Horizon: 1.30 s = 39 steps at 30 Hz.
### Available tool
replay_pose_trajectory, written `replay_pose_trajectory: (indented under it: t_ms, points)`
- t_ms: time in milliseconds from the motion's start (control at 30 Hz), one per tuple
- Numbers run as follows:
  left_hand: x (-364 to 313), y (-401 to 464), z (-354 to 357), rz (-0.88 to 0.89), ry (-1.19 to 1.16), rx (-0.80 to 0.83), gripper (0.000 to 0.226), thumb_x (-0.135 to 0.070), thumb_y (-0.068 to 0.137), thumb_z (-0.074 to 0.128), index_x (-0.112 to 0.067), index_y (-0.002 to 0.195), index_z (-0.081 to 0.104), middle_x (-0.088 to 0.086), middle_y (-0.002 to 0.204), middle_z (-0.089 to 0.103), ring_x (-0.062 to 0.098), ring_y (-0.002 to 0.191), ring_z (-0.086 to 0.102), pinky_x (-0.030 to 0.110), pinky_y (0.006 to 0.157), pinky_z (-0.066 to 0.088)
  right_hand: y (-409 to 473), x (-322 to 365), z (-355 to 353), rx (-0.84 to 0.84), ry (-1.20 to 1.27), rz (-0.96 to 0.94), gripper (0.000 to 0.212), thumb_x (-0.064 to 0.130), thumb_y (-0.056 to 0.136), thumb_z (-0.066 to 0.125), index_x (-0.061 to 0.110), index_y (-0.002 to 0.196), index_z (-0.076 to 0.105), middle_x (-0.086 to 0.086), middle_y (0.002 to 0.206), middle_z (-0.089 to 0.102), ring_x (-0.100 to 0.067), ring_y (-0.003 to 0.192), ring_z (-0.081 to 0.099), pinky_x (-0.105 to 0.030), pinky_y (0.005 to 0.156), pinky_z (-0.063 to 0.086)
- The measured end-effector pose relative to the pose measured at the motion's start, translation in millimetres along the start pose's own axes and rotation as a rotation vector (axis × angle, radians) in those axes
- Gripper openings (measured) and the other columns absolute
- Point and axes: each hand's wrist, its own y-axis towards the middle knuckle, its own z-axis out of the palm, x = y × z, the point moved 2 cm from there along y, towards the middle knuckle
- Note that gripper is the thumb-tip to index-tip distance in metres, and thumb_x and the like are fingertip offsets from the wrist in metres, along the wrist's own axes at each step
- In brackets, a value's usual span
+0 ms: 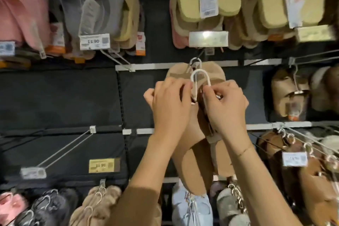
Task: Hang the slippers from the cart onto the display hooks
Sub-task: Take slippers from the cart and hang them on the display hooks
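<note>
Far left hook: the bare double-wire display hook point(64, 149) juts from the dark back panel, carrying only a blurred price holder at its tip; well apart from the hands.
Yellow label: the yellow price tag point(104, 165) on the lower rail reads 15.90.
White label: the white price tag point(94, 41) under the grey slippers also reads 15.90; other tags are too blurred to read.
Left hand: the left hand point(171, 108) has its fingers curled on the heel end of the tan flat slipper pair point(198, 158), beside the left leg of the loop.
Slipper pair: held up in front of the panel between both hands, long axis near vertical, toes down, loop end up.
Hanger loop: the white plastic hanger loop point(200, 79) stands upright just above the fingertips.
Target hook: the wire display hook point(199, 56) under the glare-washed label runs just above the loop; another tan pair point(195, 72) already hangs behind.
Key relation: the loop must likely rise and slide over the hook tip; both hands are about equally near.
Right hand: the right hand point(226, 108) pinches the loop's right leg at its base.
</note>
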Motion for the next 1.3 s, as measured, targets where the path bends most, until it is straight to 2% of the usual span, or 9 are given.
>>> replay_pose_trajectory:
  t_ms: [300,467,700,800,867,1000,1067,1167,1300]
  points:
    - [-1,76,80,0.028,-0.070,-0.072,0.020,-0.039,0.103,0.048,-0.035,0.102,0.067,-0.017,0.091,0.064,0.004,0.097,0.051,0.028,0.086,0.025,111,-32,25,-0.056,-0.093,-0.061,0.043,0.046,0.095,0.042,0.030,0.057,0.054,0.002,0.079,0.058,-0.020,0.086,0.057,-0.049,0.096,0.043]
    - [9,91,101,-0.002,-0.053,-0.077,0.022,-0.039,0.103,0.047,-0.033,0.098,0.067,-0.016,0.088,0.064,0.005,0.095,0.051,0.029,0.086,0.025,127,-39,34,0.000,-0.116,-0.088,0.031,0.037,0.100,0.048,0.025,0.079,0.068,0.005,0.099,0.052,-0.013,0.104,0.045,-0.040,0.103,0.030]
    - [23,84,121,-0.070,-0.023,-0.002,0.019,-0.034,0.102,0.047,-0.031,0.096,0.065,-0.015,0.091,0.064,0.002,0.094,0.055,0.027,0.086,0.028,123,-47,41,0.066,-0.272,-0.109,0.030,0.040,0.102,0.045,0.022,0.093,0.067,0.002,0.112,0.053,-0.020,0.114,0.048,-0.041,0.106,0.033]
    - [22,60,100,-0.065,-0.038,-0.045,0.016,-0.035,0.101,0.048,-0.029,0.111,0.060,-0.017,0.105,0.061,0.003,0.106,0.048,0.029,0.094,0.030,97,-40,43,-0.057,-0.301,-0.242,0.031,0.042,0.098,0.046,0.017,0.103,0.064,-0.003,0.119,0.057,-0.021,0.113,0.051,-0.037,0.101,0.040]
    - [27,35,74,-0.057,0.040,-0.033,0.024,-0.036,0.101,0.049,-0.028,0.123,0.056,-0.013,0.118,0.057,0.008,0.114,0.046,0.029,0.097,0.028,60,-30,49,-0.058,-0.101,-0.311,0.029,0.035,0.096,0.051,0.015,0.115,0.058,-0.005,0.125,0.052,-0.020,0.118,0.048,-0.031,0.101,0.037]
    - [84,-54,-10,-0.327,0.237,0.105,0.020,-0.037,0.097,0.053,-0.030,0.114,0.060,-0.007,0.117,0.059,0.017,0.111,0.053,0.034,0.098,0.032,-47,4,86,0.250,0.203,-0.371,0.025,0.022,0.094,0.057,0.014,0.117,0.058,-0.003,0.124,0.054,-0.018,0.115,0.050,-0.025,0.094,0.037]
    - [122,-119,-72,-0.458,0.330,0.092,0.018,-0.044,0.092,0.051,-0.032,0.097,0.063,-0.009,0.100,0.064,0.019,0.096,0.063,0.038,0.086,0.045,-110,23,114,0.463,0.282,-0.386,0.020,0.020,0.093,0.060,0.015,0.112,0.062,-0.001,0.114,0.059,-0.016,0.106,0.055,-0.021,0.086,0.038]
    - [167,-226,-176,-0.744,0.506,0.165,0.019,-0.044,0.092,0.051,-0.033,0.086,0.064,-0.009,0.086,0.068,0.020,0.088,0.066,0.032,0.071,0.044,-223,55,158,0.840,0.303,-0.356,0.013,0.027,0.095,0.058,0.022,0.107,0.061,0.005,0.110,0.058,-0.015,0.101,0.055,-0.026,0.081,0.040]
    - [197,-347,-321,-1.062,0.752,0.188,0.032,-0.046,0.088,0.042,-0.028,0.093,0.068,-0.005,0.095,0.073,0.023,0.096,0.067,0.040,0.081,0.050,-383,111,210,1.259,0.325,-0.398,0.012,0.029,0.095,0.059,0.020,0.102,0.061,0.005,0.101,0.055,-0.016,0.091,0.051,-0.027,0.074,0.036]
